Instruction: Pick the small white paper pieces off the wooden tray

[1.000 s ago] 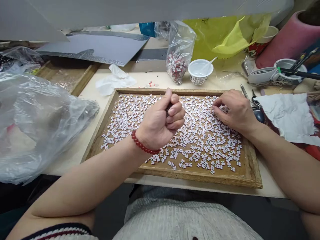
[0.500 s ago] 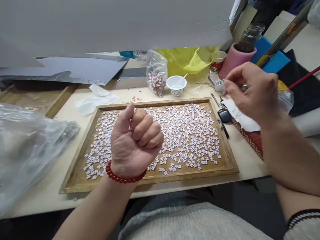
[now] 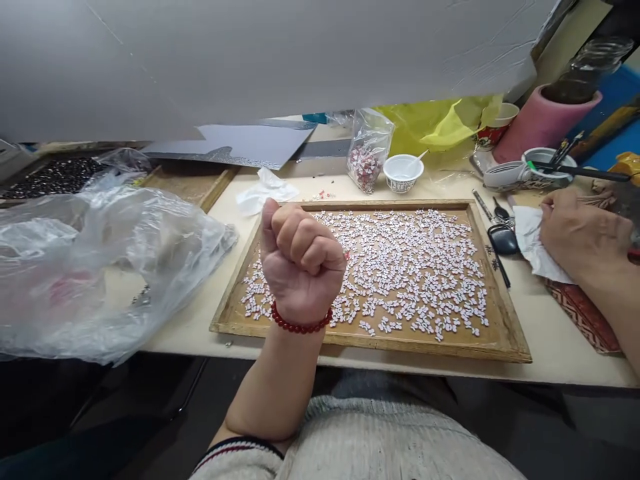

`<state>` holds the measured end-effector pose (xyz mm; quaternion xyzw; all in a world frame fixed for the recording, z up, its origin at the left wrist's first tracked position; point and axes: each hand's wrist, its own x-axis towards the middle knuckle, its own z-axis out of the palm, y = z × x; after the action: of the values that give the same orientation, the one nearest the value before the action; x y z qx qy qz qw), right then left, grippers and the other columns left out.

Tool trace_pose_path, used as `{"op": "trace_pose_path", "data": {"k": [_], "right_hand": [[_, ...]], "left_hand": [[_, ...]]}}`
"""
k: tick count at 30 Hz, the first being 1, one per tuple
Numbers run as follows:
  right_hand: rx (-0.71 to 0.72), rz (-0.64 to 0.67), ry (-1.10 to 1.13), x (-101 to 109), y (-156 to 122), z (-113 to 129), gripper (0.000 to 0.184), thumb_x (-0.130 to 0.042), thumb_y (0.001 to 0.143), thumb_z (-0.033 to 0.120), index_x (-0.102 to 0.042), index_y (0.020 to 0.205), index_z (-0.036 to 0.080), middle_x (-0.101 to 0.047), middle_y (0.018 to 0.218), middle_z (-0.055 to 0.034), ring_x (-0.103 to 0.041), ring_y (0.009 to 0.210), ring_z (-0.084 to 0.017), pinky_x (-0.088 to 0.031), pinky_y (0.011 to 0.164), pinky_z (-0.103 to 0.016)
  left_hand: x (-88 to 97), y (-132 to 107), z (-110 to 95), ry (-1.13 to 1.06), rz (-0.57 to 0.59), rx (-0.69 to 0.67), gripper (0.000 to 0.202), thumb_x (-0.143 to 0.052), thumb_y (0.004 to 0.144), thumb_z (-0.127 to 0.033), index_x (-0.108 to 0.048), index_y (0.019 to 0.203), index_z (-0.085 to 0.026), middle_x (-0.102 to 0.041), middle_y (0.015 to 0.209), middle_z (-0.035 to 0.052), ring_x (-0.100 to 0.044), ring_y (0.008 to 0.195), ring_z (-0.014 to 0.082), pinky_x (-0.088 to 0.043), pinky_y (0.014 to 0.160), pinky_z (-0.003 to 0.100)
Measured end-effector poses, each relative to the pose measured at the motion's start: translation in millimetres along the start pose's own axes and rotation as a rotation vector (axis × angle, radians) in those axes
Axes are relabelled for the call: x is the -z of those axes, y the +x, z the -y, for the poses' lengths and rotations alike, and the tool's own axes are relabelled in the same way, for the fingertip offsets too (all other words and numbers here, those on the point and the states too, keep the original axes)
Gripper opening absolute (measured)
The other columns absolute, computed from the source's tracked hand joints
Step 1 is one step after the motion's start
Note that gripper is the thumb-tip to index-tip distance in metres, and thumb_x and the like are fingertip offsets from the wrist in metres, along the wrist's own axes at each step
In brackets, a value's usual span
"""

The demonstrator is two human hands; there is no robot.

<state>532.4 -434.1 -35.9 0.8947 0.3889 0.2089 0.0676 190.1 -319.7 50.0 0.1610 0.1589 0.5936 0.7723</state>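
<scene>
Eng: Your left hand [image 3: 303,260] is a fist above the left part of the tray [image 3: 425,349], fingers curled tight. Can't see if it holds anything. Your right hand [image 3: 585,230] is bent over the right paper [image 3: 530,247]; fingertips mostly hidden, can't tell if they're pinching it.

Op: What changed?

Eng: A second ago your right fingers were over the pieces [image 3: 400,260]. Half a second ago they were in the air, past the tray. Now they're down at the right paper. Your left fist is still over the tray; the dark patch that showed inside it a second ago is hidden.

Op: So?

Eng: My read: your right hand has paused on the pieces. They lie spread in the tray, behind and right of your left fingers, left of your right ones.

Op: Counts?

Eng: Fingers outward:
- Bracelet [image 3: 301,328]: 1, below your left fingers.
- Pieces: too many to count.
- Fob [image 3: 503,240]: 1, just left of your right fingers.
- Papers: 2, right paper plus left paper [image 3: 267,193], beyond your left fingers.
- Bowl [image 3: 400,183] and small bag [image 3: 367,160]: 1 each, beyond the tray, between your hands.
- Cup [image 3: 493,132], tube [image 3: 543,127]: 1 each, beyond your right fingers.
- Big bag [image 3: 125,227]: 1, well left of your left fingers.
</scene>
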Motion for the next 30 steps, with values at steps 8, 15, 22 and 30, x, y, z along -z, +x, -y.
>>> {"op": "trace_pose_path", "data": {"k": [8,15,22,30], "right_hand": [[-0.054,-0.219,0.165,12.1,14.6,-14.0,0.032,-0.050,0.089,0.035,-0.061,0.109,0.013,-0.071,0.083,-0.0167,-0.064,0.070,-0.024,-0.029,0.055,-0.033],[0.103,-0.299,0.396,44.7,15.6,-22.5,0.030,-0.055,0.086,0.037,-0.066,0.102,0.015,-0.071,0.081,-0.0102,-0.063,0.073,-0.016,-0.039,0.063,-0.025],[0.477,-0.313,0.196,33.2,-24.3,-12.0,0.024,-0.056,0.084,0.037,-0.068,0.083,0.016,-0.068,0.069,-0.0086,-0.057,0.067,-0.018,-0.035,0.062,-0.030],[0.675,-0.361,0.933,92.6,-82.1,38.8,0.005,-0.059,0.083,0.015,-0.059,0.087,0.017,-0.069,0.086,-0.0091,-0.064,0.084,-0.020,-0.050,0.079,-0.035]], "left_hand": [[2.9,-6.9,-0.6,-0.046,-0.003,0.076,0.046,-0.039,0.100,-0.026,-0.026,0.056,-0.021,-0.027,0.040,-0.0105,-0.016,0.032,0.0033,-0.016,0.028,0.012],[7.7,-11.8,8.5,-0.155,0.041,0.280,0.047,-0.039,0.099,-0.028,-0.021,0.055,-0.022,-0.019,0.040,-0.0107,-0.013,0.032,0.0040,-0.015,0.028,0.014],[12.3,-14.9,20.4,-0.210,0.097,0.492,0.045,-0.036,0.098,-0.025,-0.018,0.057,-0.023,-0.015,0.043,-0.0102,-0.015,0.034,0.0056,-0.016,0.030,0.017],[16.5,-21.7,38.6,-0.202,0.065,0.637,0.043,-0.031,0.099,-0.026,-0.017,0.058,-0.023,-0.013,0.046,-0.0096,-0.014,0.037,0.0060,-0.014,0.034,0.019]]}}
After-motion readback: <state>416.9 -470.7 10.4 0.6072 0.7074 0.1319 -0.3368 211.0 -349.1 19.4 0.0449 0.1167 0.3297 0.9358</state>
